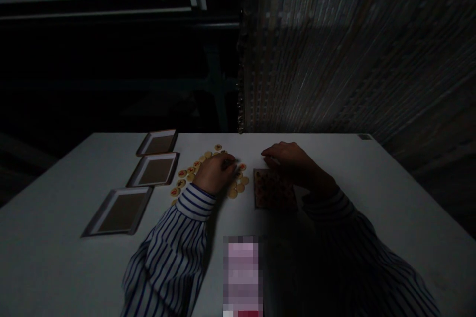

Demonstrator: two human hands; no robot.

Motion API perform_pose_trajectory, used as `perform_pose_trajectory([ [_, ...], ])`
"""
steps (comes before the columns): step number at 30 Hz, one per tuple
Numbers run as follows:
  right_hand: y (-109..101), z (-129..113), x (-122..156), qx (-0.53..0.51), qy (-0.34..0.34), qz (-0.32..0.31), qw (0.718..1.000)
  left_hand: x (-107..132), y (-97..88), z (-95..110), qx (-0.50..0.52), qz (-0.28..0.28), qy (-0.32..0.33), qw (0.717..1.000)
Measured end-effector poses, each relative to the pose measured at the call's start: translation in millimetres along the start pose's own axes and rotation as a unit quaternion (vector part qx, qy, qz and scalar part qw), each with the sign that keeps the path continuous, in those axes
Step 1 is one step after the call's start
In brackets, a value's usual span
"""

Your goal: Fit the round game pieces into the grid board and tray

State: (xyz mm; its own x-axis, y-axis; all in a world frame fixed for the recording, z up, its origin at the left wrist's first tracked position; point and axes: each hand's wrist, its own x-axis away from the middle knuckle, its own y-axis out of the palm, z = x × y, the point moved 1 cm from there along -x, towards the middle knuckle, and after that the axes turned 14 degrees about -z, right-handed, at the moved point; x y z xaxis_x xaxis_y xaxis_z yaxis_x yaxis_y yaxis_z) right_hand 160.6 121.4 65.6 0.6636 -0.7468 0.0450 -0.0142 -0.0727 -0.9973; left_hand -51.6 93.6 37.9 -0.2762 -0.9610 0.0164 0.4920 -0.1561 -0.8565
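Observation:
My left hand [215,172] rests on a scatter of round cream game discs [188,174] with red marks, its fingers curled over the discs near the middle of the pile. My right hand [288,159] lies just beyond a small dark reddish board [273,189], its fingers bent down toward the table at the board's far edge. The light is dim, so I cannot make out whether either hand pinches a disc. Both arms wear blue-and-white striped sleeves.
Three shallow square trays [122,210] [154,169] [159,142] lie in a row on the white table [372,193], left of the discs. A woven curtain [353,44] hangs behind the table at the right. The room behind is dark.

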Motion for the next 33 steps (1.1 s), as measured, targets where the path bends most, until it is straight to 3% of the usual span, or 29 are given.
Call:
perform_pose_trajectory([
  [18, -0.2, 2.2, 5.0, -0.006, -0.008, 0.037, 0.999, -37.1, 43.5, 1.9, -0.141, -0.043, -0.014, 0.989],
  [33, -0.1, 1.3, 5.9, -0.023, -0.016, 0.046, 0.999, -39.1, 40.2, 1.6, -0.149, -0.013, -0.001, 0.989],
])
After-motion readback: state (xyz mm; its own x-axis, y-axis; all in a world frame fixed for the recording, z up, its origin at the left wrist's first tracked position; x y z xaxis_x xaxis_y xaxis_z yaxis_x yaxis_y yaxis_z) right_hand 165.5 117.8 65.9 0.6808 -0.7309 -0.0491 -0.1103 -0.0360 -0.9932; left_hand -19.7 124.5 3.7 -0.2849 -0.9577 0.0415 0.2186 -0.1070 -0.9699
